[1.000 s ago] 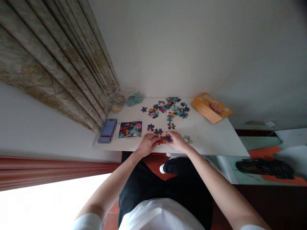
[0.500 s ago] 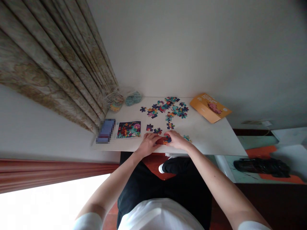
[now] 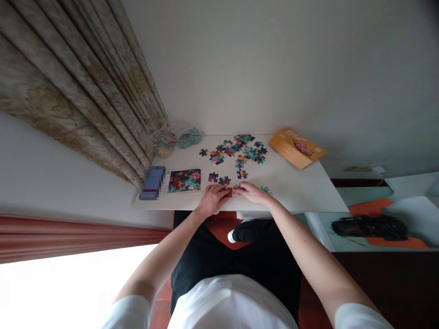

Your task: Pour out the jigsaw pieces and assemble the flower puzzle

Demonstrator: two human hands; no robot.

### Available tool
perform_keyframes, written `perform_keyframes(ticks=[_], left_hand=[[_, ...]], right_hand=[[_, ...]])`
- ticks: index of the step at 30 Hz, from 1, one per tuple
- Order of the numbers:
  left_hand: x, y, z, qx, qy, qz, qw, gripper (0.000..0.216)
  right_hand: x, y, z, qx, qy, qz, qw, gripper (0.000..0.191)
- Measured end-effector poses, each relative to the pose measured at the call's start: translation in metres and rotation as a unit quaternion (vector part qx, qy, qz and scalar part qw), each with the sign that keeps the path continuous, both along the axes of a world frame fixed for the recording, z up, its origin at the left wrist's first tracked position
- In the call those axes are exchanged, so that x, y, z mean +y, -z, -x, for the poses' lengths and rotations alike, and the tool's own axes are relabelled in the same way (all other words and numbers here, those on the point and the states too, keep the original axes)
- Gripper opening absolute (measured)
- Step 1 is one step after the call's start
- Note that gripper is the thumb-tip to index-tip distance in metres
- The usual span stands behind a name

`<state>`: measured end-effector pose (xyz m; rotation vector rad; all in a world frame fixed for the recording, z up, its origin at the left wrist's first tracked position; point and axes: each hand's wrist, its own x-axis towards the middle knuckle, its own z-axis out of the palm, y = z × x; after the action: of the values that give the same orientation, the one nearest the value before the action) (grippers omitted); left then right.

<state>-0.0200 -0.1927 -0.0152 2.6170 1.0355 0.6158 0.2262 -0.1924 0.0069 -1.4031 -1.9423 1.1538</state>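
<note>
Near the front edge of the white table, my left hand (image 3: 213,200) has its fingers closed on a reddish jigsaw puzzle piece (image 3: 229,194). My right hand (image 3: 253,193) pinches another puzzle piece (image 3: 236,189) with orange and blue on it, right beside the first. Fingers cover much of both, so I cannot tell whether they interlock. Just beyond my hands lie a dark puzzle piece (image 3: 213,177), a second one (image 3: 224,180) and an orange-and-blue piece (image 3: 242,174). A teal piece (image 3: 265,189) is partly hidden behind my right hand.
A larger spread of puzzle pieces (image 3: 255,154) lies toward the wall. Left on the table (image 3: 295,194) are a picture card (image 3: 184,181), a pixelated phone-like object (image 3: 152,183) and two clear bags, one with pale pieces (image 3: 163,142), one bluish (image 3: 189,137). An orange box (image 3: 297,148) sits at back right.
My hands stay at the table's front edge around the puzzle pieces. The right hand's fingers now reach flatter over its piece, and the two pieces sit closer together. The view has tilted slightly.
</note>
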Motion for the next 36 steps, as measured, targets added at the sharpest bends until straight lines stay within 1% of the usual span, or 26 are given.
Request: perform_keyframes(ticks=[1, 3, 5, 7, 9, 12, 17, 20, 23, 29, 33, 36], left_hand=[[-0.001, -0.001, 0.000, 0.002, -0.003, 0.000, 1.000, 0.031], [-0.003, -0.003, -0.001, 0.007, -0.011, -0.002, 1.000, 0.032], [-0.006, -0.004, -0.002, 0.014, -0.019, -0.006, 1.000, 0.031], [-0.008, -0.005, -0.003, 0.016, -0.023, -0.008, 1.000, 0.031], [-0.009, -0.005, -0.003, 0.014, -0.025, -0.009, 1.000, 0.029], [-0.008, -0.005, -0.003, 0.011, -0.029, -0.013, 0.999, 0.028], [-0.007, -0.004, -0.002, 0.008, -0.025, -0.008, 1.000, 0.026], [-0.006, -0.003, -0.002, -0.003, -0.015, -0.003, 1.000, 0.026], [-0.005, -0.001, -0.002, -0.014, -0.010, -0.002, 1.000, 0.026], [-0.004, 0.003, -0.003, -0.013, -0.013, -0.011, 1.000, 0.026], [-0.007, -0.002, -0.004, -0.006, -0.015, -0.012, 1.000, 0.028], [-0.010, -0.008, -0.005, 0.010, 0.002, -0.009, 1.000, 0.031]], right_hand=[[0.000, 0.002, -0.001, 0.019, 0.007, 0.010, 1.000, 0.014], [0.000, 0.007, -0.002, 0.053, 0.032, 0.033, 0.998, 0.027], [0.000, 0.011, -0.003, 0.055, 0.062, 0.044, 0.996, 0.032], [0.001, 0.014, -0.003, 0.029, 0.078, 0.034, 0.996, 0.029], [0.002, 0.016, -0.002, -0.002, 0.088, 0.009, 0.996, 0.026], [0.003, 0.014, 0.000, -0.036, 0.109, -0.022, 0.993, 0.020], [0.001, 0.007, 0.005, -0.091, 0.141, -0.023, 0.986, 0.010], [0.001, 0.005, 0.007, -0.112, 0.158, -0.020, 0.981, 0.010], [0.003, 0.004, 0.008, -0.129, 0.163, -0.012, 0.978, 0.012], [0.008, 0.001, 0.010, -0.156, 0.141, 0.006, 0.978, 0.010], [0.009, 0.001, 0.013, -0.189, 0.153, -0.015, 0.970, 0.014], [0.009, 0.004, 0.012, -0.193, 0.149, -0.025, 0.970, 0.016]])
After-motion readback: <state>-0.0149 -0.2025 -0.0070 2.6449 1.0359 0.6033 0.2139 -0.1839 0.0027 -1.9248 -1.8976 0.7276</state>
